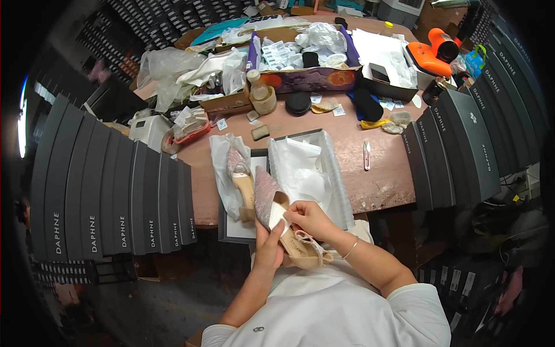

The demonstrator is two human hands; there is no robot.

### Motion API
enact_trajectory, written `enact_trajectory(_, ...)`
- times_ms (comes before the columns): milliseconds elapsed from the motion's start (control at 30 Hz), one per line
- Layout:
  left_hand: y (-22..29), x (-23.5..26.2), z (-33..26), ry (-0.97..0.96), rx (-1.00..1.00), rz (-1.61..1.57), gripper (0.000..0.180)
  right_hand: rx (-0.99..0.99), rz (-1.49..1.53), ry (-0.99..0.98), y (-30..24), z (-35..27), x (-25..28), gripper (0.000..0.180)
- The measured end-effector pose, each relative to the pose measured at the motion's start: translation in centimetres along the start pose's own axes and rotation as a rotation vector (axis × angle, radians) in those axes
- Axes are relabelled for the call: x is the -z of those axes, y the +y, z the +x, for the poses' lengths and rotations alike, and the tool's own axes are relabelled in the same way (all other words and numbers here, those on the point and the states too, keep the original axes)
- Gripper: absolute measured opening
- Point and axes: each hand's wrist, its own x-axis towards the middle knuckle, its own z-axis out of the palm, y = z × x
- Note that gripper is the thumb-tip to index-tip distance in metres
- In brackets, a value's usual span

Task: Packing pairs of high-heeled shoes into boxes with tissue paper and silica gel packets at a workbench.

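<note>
Closest in, the left hand [269, 246] grips the glittery pink shoe [277, 217] from below while the right hand [309, 220] pinches white stuffing paper [278, 213] at its opening. Tugging hard could tear it or tip the open shoebox [341, 191] just beyond.

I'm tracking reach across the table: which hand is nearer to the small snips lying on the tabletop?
Right. The right hand sits on the held shoe, below and left of the snips; the left hand grips that shoe lower and farther left.
</note>
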Motion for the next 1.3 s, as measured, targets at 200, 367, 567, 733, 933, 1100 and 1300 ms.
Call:
enact_trajectory(200,0.5,0.5,-0.5,0.062,0.09,0.033,0.055,0.525,-1.035,0.263,-2.2,0.3,2.8,0.041)
enact_trajectory(367,1.6,0.5,0.8,0.09,0.305,-0.192,0.044,0.566,-1.68,0.352,2.0,4.2,8.1,0.054)
enact_trajectory(567,2.1,1.5,0.1,0.005,0.25,0.0,0.052,0.814,-0.821,0.467,-4.8,-0.5,5.8,0.029)
enact_trajectory(733,1.3,0.8,1.0,0.114,0.315,-0.064,0.031,0.89,-0.878,0.104,-6.1,-3.4,0.7,0.03)
enact_trajectory(933,-0.4,0.1,-0.2,0.043,0.073,-0.144,0.044,1.083,-1.368,0.49,-3.4,2.0,-3.2,0.032)
enact_trajectory(1100,-0.6,1.7,0.2,0.035,0.222,-0.146,0.047,0.896,-1.465,0.247,-1.3,3.9,-3.7,0.056)
enact_trajectory(1300,0.1,2.0,-0.2,0.113,0.331,-0.241,0.051,0.792,-1.021,-0.011,-5.4,2.1,-1.5,0.075)
